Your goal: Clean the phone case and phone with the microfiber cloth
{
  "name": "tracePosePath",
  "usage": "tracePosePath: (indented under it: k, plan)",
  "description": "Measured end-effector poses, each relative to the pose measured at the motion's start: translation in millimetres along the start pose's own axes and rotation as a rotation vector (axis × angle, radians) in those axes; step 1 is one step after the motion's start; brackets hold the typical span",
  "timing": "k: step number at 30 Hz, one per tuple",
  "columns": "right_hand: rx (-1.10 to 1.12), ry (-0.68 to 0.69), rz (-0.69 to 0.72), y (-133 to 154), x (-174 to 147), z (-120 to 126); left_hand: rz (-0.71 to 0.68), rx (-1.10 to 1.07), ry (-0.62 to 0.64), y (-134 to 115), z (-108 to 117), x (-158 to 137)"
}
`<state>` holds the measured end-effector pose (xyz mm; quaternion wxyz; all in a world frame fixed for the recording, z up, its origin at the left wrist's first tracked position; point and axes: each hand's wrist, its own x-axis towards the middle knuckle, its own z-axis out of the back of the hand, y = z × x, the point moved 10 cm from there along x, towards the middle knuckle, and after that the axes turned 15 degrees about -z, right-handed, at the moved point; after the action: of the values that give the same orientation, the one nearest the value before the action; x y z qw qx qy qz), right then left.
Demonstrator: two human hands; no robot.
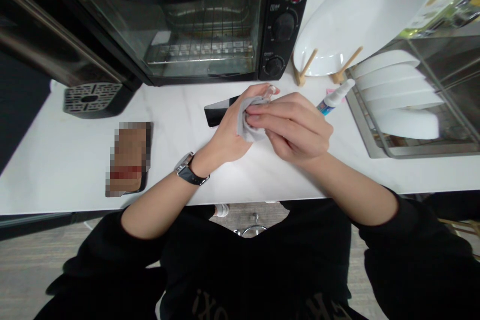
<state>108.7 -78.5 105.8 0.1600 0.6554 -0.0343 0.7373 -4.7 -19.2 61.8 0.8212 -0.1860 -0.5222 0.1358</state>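
At the far left of the white counter [56, 170] stood a dark appliance with a slotted drip tray [90, 98], and nearer me lay a dark-edged flat object [129, 160] (its face was blurred into blocks, so I couldn't read it). The black Midea oven [187, 25] came next, shut, its wire rack showing through the glass. I wore a watch [190, 172] on my left wrist, and beyond that wrist a black slab [217, 114] lay partly covered by my left hand [227, 132]. That hand was half curled around a pale grey cloth [252, 134], a small clear piece [269, 92] poking out by its fingertips, too hidden to name. My right hand [300, 130] had its fingers bunched, pinching the cloth against the left. Beyond its knuckles was a white nozzled bottle [336, 97], then large white plates [360, 15] on wooden pegs [309, 66], and finally the metal-rimmed dish rack [375, 151] with white bowls [397, 90].
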Motion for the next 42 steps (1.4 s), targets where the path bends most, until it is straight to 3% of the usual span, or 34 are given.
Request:
tracePosePath:
  k: [9, 20, 32, 37, 42]
  plan:
    - [-0.084, 0.048, -0.096, -14.8, 2.2, -1.1, -0.062, 0.011, -0.02, 10.4, -0.8, -6.0]
    - [-0.109, 0.012, -0.229, -32.8, 6.6, 7.7, -0.053, 0.054, 0.005, 17.1, -0.3, -12.8]
    - [-0.049, 0.07, -0.187, -14.7, 5.7, 0.9, -0.097, -0.003, -0.021, 8.4, -0.1, -7.0]
    - [0.029, 0.095, -0.161, -2.1, 3.3, -3.7, 0.009, -0.063, -0.049, 10.7, -1.8, -6.4]
    - [0.033, 0.105, -0.142, 0.1, 2.3, -4.9, -0.01, -0.069, -0.06, 13.7, -2.8, -9.8]
